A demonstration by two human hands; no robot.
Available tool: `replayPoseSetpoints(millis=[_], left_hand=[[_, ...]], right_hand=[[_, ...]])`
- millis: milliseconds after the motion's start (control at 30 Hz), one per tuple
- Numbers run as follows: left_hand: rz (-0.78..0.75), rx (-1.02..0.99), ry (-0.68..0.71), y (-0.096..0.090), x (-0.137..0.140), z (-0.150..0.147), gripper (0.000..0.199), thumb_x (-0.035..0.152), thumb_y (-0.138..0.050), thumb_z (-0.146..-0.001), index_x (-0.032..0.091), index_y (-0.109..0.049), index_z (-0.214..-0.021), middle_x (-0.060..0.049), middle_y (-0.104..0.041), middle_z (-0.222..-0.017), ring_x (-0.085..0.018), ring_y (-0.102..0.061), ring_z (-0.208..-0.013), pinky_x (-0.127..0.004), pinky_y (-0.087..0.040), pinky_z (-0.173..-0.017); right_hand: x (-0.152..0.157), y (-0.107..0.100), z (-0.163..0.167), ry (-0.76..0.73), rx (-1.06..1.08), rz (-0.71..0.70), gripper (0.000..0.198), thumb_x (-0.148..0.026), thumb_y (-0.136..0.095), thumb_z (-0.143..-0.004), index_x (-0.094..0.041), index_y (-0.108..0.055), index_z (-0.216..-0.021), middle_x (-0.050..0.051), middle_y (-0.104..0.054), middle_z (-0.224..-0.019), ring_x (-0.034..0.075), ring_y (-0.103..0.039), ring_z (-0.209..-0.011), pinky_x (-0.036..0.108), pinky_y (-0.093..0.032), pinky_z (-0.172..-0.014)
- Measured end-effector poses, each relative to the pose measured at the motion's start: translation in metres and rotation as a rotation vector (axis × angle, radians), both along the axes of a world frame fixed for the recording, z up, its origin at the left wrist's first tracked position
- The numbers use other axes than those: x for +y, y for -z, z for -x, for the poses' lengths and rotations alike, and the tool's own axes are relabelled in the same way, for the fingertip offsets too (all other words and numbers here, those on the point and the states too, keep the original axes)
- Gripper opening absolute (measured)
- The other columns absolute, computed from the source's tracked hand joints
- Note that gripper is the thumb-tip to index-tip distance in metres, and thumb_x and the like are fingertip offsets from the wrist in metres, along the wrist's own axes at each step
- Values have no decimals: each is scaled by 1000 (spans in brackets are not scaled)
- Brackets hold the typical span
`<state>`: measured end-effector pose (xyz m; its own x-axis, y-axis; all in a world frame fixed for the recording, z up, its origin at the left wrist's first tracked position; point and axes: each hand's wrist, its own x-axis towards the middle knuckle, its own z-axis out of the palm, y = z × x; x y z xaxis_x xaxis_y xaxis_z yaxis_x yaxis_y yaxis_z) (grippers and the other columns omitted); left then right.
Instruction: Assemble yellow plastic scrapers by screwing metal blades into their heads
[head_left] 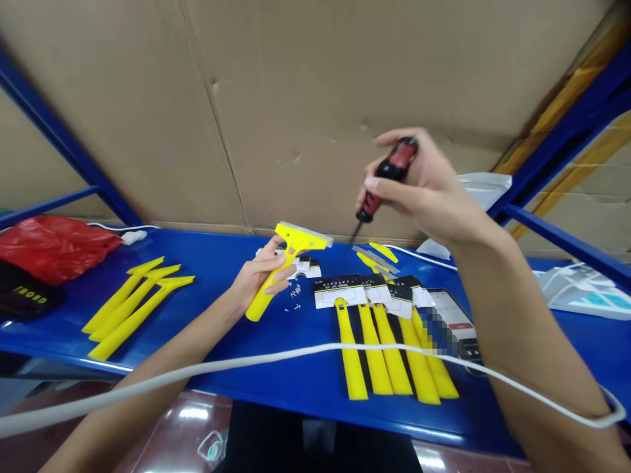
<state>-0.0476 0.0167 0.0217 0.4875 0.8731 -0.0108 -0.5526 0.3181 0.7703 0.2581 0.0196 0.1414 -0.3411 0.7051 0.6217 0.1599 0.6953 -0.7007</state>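
My left hand (263,269) is closed round the handle of a yellow scraper (302,242), its wide head tilted up and a metal strip along the top edge. In my right hand (419,184) is a red and black screwdriver (389,174), shaft pointing down and left, its tip blurred and apart from the scraper. Small screws (296,291) lie scattered on the blue table below the scraper. To their right are several yellow handles (352,355) in a row, their upper ends under black and white cards (338,292). Yellow strips and grey blades (377,258) lie behind.
Three yellow scraper bodies (133,309) lie at the left, near a red plastic bag (54,243) and a black cap (29,292). A phone (456,315) rests by the cards. A white cable (236,360) crosses the foreground. Blue posts (64,131) and cardboard (296,98) enclose the back.
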Motion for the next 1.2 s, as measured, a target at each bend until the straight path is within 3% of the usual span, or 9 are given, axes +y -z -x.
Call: replayPoseSetpoints(millis=[100, 167, 267, 400, 500, 833, 1067, 1200], left_hand=[[2, -20, 44, -3, -4, 2, 68, 7, -86, -76, 33, -62, -135, -6, -74, -116, -3, -41, -46, -15, -20, -32], [-35, -33, 81, -5, -7, 4, 76, 10, -86, -75, 36, -61, -142, -5, -74, -112, -3, -38, -43, -16, -15, -30], [-86, -47, 147, -7, -10, 6, 81, 16, -90, -76, 36, -60, -148, -6, -76, -108, -5, -40, -41, -17, -17, -28], [-96, -76, 196, -5, -11, 7, 87, 21, -94, -77, 36, -58, -155, -6, -76, -105, -4, -40, -40, -16, -18, -27], [-91, -88, 209, -4, -12, 7, 87, 21, -93, -78, 38, -58, -156, -5, -76, -103, -3, -34, -39, -15, -17, -27], [-9, -117, 256, 3, -12, 9, 84, 13, -91, -76, 43, -65, -150, -7, -79, -115, -2, -30, -39, -13, -15, -25], [-6, -88, 364, 7, -9, 11, 88, 15, -92, -78, 44, -62, -155, -10, -81, -117, -3, -33, -37, -14, -21, -25], [-18, -77, 371, 6, -10, 10, 89, 14, -91, -80, 47, -60, -156, -9, -81, -119, -3, -35, -39, -14, -25, -26]], right_hand=[[2, 5, 1, -45, -129, 175, 56, -58, -88, -96, -29, -61, -136, -3, -63, -85, 18, -60, -65, 36, -50, -59], [2, 7, 5, -107, -187, 245, 55, -56, -97, -88, -25, -69, -124, -5, -57, -79, 14, -53, -62, 32, -42, -56], [2, 8, 13, -218, -308, 237, 51, -52, -103, -80, -22, -80, -114, -6, -54, -76, 13, -49, -66, 30, -38, -60], [2, 10, 24, -291, -367, 166, 51, -50, -101, -82, -24, -87, -123, -4, -62, -80, 15, -52, -72, 32, -39, -65], [3, 11, 27, -307, -353, 109, 56, -49, -100, -84, -26, -87, -134, -1, -69, -88, 17, -55, -77, 34, -41, -70], [7, 19, 26, -328, -421, 105, 59, -56, -101, -84, -27, -88, -133, -5, -57, -80, 16, -46, -75, 32, -35, -69], [12, 23, 24, -393, -483, 124, 76, -50, -102, -82, -31, -79, -152, -8, -36, -75, 14, -32, -69, 31, -25, -62], [11, 22, 20, -409, -519, 149, 83, -51, -102, -82, -35, -74, -159, -6, -49, -78, 14, -37, -70, 30, -31, -62]])
